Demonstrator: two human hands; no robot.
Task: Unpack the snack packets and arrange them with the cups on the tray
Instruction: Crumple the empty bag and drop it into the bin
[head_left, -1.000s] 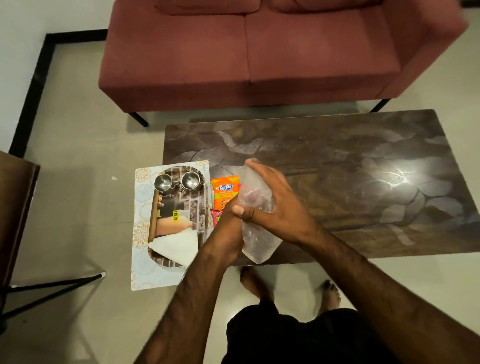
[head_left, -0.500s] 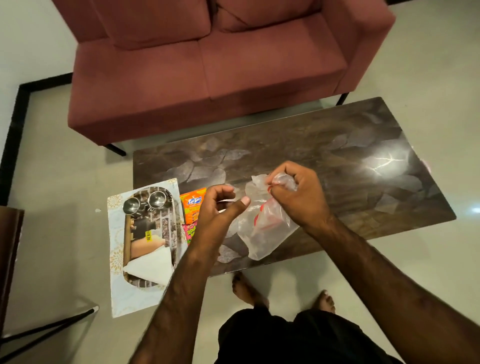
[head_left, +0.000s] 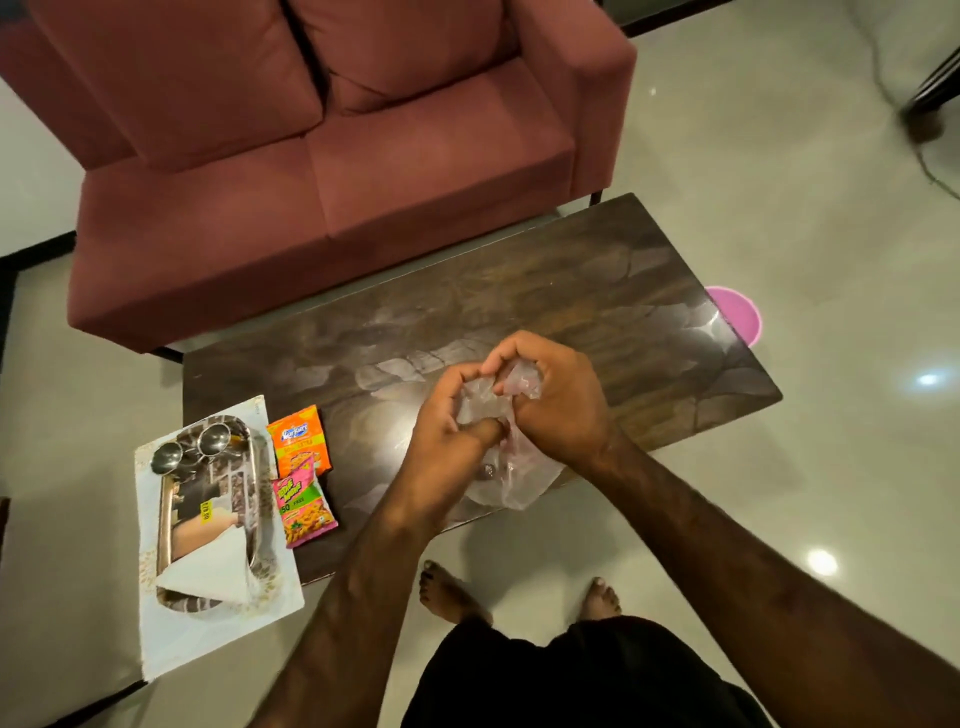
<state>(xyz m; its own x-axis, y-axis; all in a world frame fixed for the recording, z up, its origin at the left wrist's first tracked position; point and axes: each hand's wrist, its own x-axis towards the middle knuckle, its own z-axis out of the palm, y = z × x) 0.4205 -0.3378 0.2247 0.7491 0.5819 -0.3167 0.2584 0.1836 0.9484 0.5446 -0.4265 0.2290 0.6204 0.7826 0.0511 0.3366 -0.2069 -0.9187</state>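
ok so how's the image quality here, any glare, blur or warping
Head view: dim warm light, with bright lamp spots on the glossy floor and a glare patch on the table; wide-angle warping bends the sofa and table edges; slight softness around both hands, the left hand and right hand, and the clear bag; packet print only partly readable.

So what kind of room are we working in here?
Most likely a home living room: a red sofa faces a low dark coffee table on a glossy tiled floor.
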